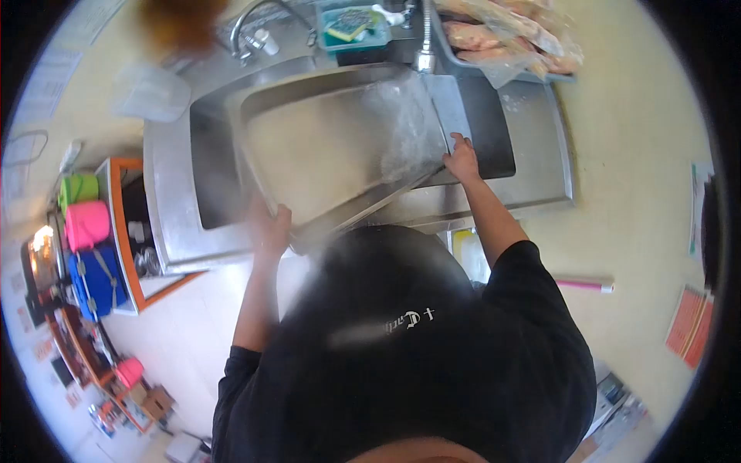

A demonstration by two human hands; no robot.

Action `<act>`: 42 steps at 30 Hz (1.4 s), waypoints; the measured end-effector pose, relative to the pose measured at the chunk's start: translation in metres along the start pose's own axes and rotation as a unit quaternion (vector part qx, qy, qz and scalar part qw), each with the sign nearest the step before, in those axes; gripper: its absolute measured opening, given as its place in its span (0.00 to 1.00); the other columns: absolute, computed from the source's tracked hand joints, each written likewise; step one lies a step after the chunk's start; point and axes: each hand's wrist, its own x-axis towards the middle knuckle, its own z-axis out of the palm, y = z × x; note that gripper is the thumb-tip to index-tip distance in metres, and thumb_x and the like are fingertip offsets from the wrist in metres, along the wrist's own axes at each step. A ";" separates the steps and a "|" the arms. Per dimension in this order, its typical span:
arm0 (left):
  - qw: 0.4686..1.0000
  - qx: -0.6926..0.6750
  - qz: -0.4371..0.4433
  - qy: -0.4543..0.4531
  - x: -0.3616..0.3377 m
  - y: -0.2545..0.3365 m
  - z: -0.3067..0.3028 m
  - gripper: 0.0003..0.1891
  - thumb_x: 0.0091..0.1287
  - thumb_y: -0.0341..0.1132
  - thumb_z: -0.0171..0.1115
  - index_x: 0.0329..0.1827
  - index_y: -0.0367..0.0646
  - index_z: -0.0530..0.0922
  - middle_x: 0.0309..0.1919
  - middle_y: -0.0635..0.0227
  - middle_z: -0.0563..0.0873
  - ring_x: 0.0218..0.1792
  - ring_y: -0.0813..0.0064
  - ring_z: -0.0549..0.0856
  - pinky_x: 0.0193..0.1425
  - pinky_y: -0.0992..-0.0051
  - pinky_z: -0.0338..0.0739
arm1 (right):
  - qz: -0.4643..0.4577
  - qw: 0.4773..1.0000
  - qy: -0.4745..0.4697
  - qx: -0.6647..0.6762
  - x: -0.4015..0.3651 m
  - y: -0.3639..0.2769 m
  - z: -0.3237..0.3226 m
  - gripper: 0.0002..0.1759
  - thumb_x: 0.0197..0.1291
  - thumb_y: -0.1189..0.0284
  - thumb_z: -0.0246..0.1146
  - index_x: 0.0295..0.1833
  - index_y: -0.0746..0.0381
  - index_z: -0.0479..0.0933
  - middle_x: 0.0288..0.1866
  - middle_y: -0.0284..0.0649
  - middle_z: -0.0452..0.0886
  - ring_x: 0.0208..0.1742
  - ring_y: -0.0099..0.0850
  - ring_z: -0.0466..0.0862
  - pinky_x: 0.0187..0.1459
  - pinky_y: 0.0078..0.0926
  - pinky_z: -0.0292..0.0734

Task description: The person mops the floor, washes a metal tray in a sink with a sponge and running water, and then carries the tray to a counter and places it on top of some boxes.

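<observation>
Tray [316, 154], wide, rectangular, shallow, grey metal with a pale-looking bottom, sits askew over the basin of the stainless-steel sink [214, 193]. Its near left corner reaches the sink's front edge, close to the person's black short-sleeved shirt [432, 355]. Left hand [272, 230] is at that corner, fingers grasping the rim; motion blur and haze hide exact finger placement. Right hand [461, 160] is at the near right corner, fingers curled on the rim there. Two corners held, wide apart: probably because one hand would hardly keep so broad a pan level or steady. Kept over the basin, likely so any runoff falls inside.

Whitish, glassy patch [403, 123] covers the tray's right part; looks like water or suds, can't tell. Chrome spring-hose spout [424, 60] hangs just above the far right corner, handy for wetting. Curved chrome faucet [258, 27] stands behind, on the left. Teal plastic container [328, 42] at the back carries a yellow-and-green sponge [350, 25], presumably parked within reach. Grey-blue tub [552, 77], back right, has pinkish meat in clear plastic bags [505, 35], set beside the basin, maybe out of the splash. Blurred brown object [181, 23], top left: unidentifiable.
</observation>
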 end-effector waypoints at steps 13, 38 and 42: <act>0.992 0.074 -0.087 0.060 -0.033 0.041 0.015 0.18 0.60 0.27 0.55 0.55 0.34 0.74 0.44 0.53 0.83 0.48 0.60 0.81 0.54 0.66 0.74 | -0.098 0.926 -0.320 0.175 0.078 -0.005 0.103 0.18 0.63 0.62 0.63 0.52 0.63 0.78 0.47 0.42 0.85 0.50 0.37 0.83 0.54 0.35 0.75; 0.978 0.156 -0.124 0.053 -0.033 0.079 0.028 0.18 0.64 0.33 0.56 0.55 0.35 0.74 0.47 0.48 0.83 0.50 0.50 0.82 0.55 0.61 0.74 | -0.281 0.819 -0.498 0.040 0.024 -0.017 0.031 0.27 0.72 0.52 0.48 0.57 0.62 0.78 0.56 0.54 0.80 0.57 0.53 0.79 0.61 0.46 0.70; 0.980 0.154 -0.097 0.078 -0.038 0.078 0.022 0.19 0.63 0.34 0.58 0.57 0.36 0.75 0.46 0.50 0.84 0.48 0.54 0.83 0.54 0.63 0.75 | -0.275 0.907 -0.316 0.043 0.081 0.030 0.034 0.20 0.69 0.56 0.54 0.53 0.61 0.79 0.47 0.49 0.84 0.47 0.45 0.83 0.52 0.41 0.76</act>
